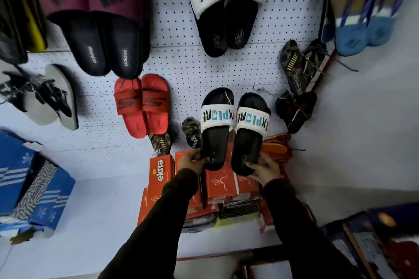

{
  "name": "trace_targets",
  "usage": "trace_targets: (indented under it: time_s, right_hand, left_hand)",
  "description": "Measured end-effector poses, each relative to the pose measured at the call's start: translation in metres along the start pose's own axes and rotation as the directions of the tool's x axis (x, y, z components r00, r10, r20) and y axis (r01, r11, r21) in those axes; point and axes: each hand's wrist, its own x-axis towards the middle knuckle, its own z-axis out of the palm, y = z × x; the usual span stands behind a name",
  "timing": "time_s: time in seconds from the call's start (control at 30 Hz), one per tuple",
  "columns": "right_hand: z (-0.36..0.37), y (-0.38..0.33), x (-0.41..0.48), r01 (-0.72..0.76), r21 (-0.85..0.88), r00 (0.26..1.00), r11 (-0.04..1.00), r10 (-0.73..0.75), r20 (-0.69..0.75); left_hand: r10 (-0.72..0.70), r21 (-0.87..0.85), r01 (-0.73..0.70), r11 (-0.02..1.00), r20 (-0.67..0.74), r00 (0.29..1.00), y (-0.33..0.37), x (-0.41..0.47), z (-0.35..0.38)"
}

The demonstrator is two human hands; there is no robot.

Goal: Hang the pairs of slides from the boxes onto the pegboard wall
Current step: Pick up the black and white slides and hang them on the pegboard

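Observation:
I hold a pair of black slides with white "EXPLORE" straps against the white pegboard wall [195,68]. My left hand [192,161] grips the heel of the left slide [215,129]. My right hand [264,169] grips the heel of the right slide [248,138]. Both slides point toes up, side by side, and a string shows at their toes. Orange "ektta" boxes [161,172] are stacked right below my hands. A bare metal peg [264,92] sticks out just right of the slides' toes.
Other pairs hang on the pegboard: a matching EXPLORE pair [226,7], maroon adidas slides [99,18], red slides [141,104], blue sandals [362,11] and dark patterned sandals [299,65]. Blue adidas boxes [29,188] stand at the left. More boxes [374,240] sit at the lower right.

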Motion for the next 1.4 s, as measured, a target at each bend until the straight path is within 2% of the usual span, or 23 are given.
trace_targets:
  time_s: [0.17,0.37,0.63,0.73,0.87,1.03,1.2,1.3,1.37,1.4]
  right_hand:
    - [0.017,-0.053,-0.018,0.228,0.071,0.971,0.971,-0.232,0.052]
    - [0.035,-0.129,-0.039,0.426,0.088,0.895,0.901,-0.433,0.101]
    - [0.057,-0.225,-0.068,0.593,0.157,0.781,0.790,-0.612,0.126]
    - [0.065,-0.259,-0.070,0.596,0.191,0.770,0.780,-0.622,0.141]
    - [0.074,-0.288,-0.066,0.564,0.170,0.793,0.808,-0.588,0.159]
    - [0.075,-0.285,-0.048,0.459,0.125,0.856,0.880,-0.475,0.202]
    - [0.080,-0.269,-0.032,0.449,0.089,0.857,0.889,-0.457,0.239]
    - [0.087,-0.265,-0.023,0.531,0.022,0.823,0.847,-0.522,0.223]
    - [0.092,-0.264,-0.019,0.664,-0.106,0.744,0.740,-0.642,0.185]
    - [0.094,-0.264,-0.019,0.734,-0.154,0.679,0.662,-0.711,0.181]
  left_hand:
    - [0.190,-0.078,-0.194,0.978,-0.054,0.980,0.057,-0.021,-0.014]
    - [0.396,-0.231,-0.418,0.879,-0.136,0.908,0.132,-0.035,-0.032]
    - [0.519,-0.302,-0.559,0.772,-0.209,0.829,0.218,-0.040,-0.057]
    - [0.530,-0.326,-0.577,0.749,-0.227,0.817,0.249,-0.033,-0.061]
    - [0.495,-0.361,-0.541,0.760,-0.218,0.841,0.276,-0.019,-0.063]
    - [0.399,-0.420,-0.421,0.804,-0.146,0.905,0.272,0.002,-0.053]
    - [0.337,-0.452,-0.348,0.821,-0.108,0.935,0.254,0.017,-0.040]
    - [0.337,-0.456,-0.356,0.816,-0.126,0.933,0.249,0.024,-0.037]
    - [0.384,-0.358,-0.437,0.825,-0.212,0.898,0.249,0.028,-0.035]
    - [0.444,-0.271,-0.512,0.815,-0.275,0.853,0.249,0.028,-0.034]
